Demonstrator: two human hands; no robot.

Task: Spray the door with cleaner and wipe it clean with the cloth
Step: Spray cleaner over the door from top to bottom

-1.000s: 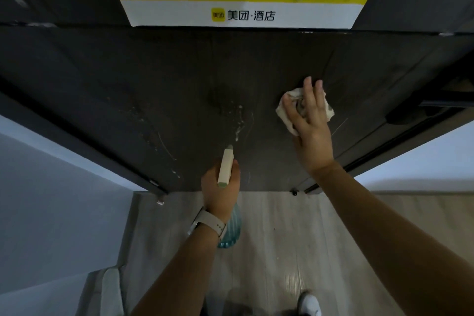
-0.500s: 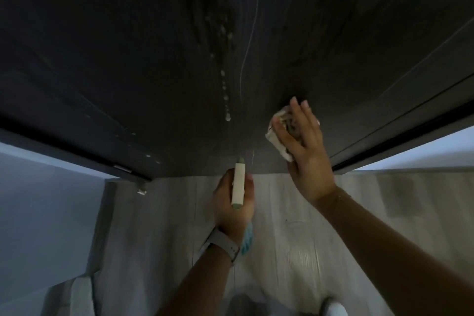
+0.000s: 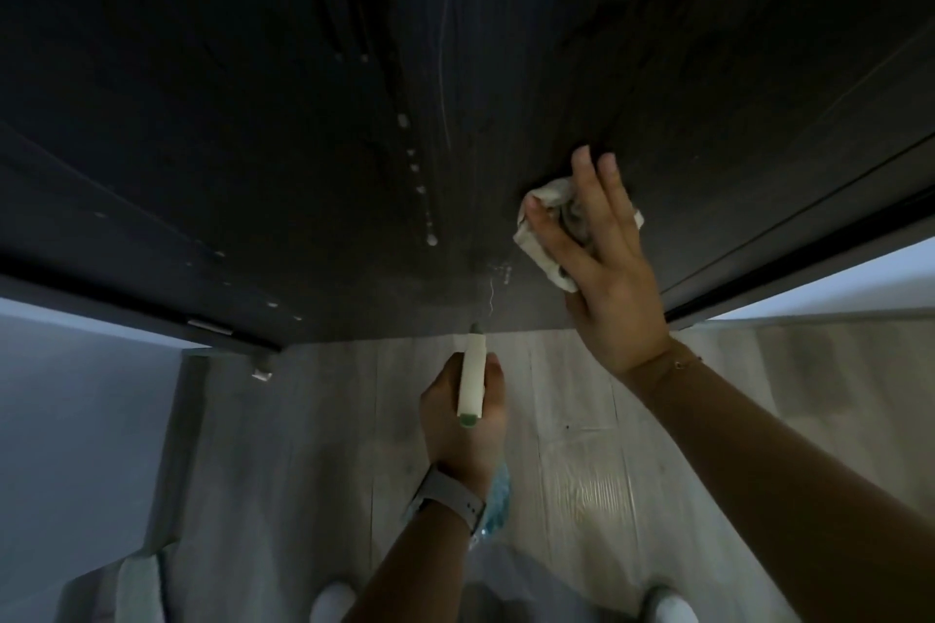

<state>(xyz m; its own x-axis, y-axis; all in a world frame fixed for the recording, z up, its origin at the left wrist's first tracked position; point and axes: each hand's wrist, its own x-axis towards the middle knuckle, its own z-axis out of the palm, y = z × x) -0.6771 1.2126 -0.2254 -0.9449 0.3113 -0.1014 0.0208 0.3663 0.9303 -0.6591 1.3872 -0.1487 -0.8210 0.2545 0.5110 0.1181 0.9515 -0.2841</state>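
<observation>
Your right hand point(image 3: 609, 278) presses a crumpled white cloth point(image 3: 539, 243) flat against the lower part of the dark wood-grain door point(image 3: 253, 91), fingers straight and spread over the wad, which shows at the thumb side and just past the little finger. Your left hand point(image 3: 463, 420) is curled round the neck of a spray bottle point(image 3: 471, 382); its cream trigger head with a green tip points up at the door's bottom edge, and the pale blue body shows below your wrist beside the grey watch strap point(image 3: 445, 496). A line of white cleaner droplets point(image 3: 422, 187) runs down the door to the left of the cloth, ending in a larger bead near the bottom, with smaller specks scattered further left and a thin drip trail just above the nozzle. Below the door lies a pale wood-plank floor point(image 3: 582, 470), and the toes of your white shoes point(image 3: 331, 602) sit at the lower edge of the view.
</observation>
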